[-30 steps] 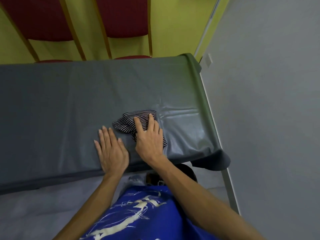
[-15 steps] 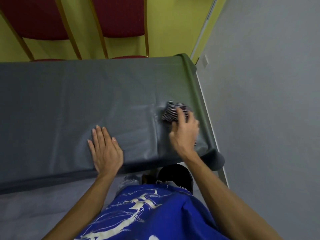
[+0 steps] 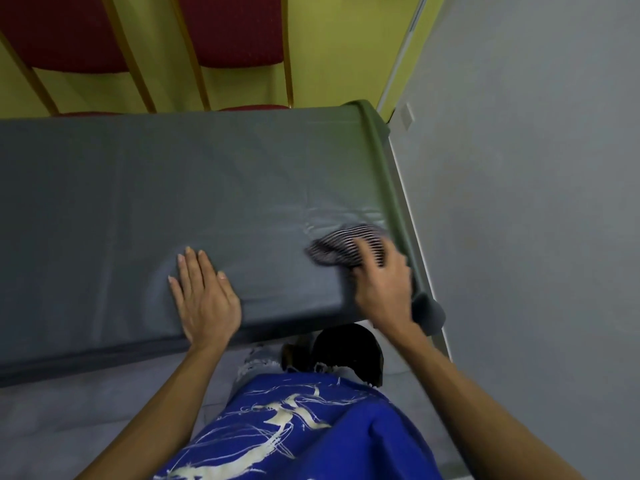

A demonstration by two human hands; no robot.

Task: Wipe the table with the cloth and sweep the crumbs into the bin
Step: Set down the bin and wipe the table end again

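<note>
A striped black-and-white cloth [image 3: 341, 242] lies bunched on the grey table cover [image 3: 173, 188], close to the table's right edge. My right hand [image 3: 382, 285] lies on top of it and presses it down with the fingers laid over it; the hand is motion-blurred. My left hand [image 3: 204, 292] rests flat on the cover near the front edge, fingers straight and together. A black round container [image 3: 349, 348], apparently the bin, stands on the floor below the front edge, between my arms. No crumbs are visible.
Two red chairs [image 3: 239, 29] with wooden frames stand behind the table against a yellow wall. A grey wall [image 3: 519, 202] runs close along the table's right side. The cover's corner [image 3: 429, 311] hangs off at front right.
My right hand has pushed the cloth from beside my left hand to the table's right edge, bunching it up. My left hand has stayed flat near the front edge.
</note>
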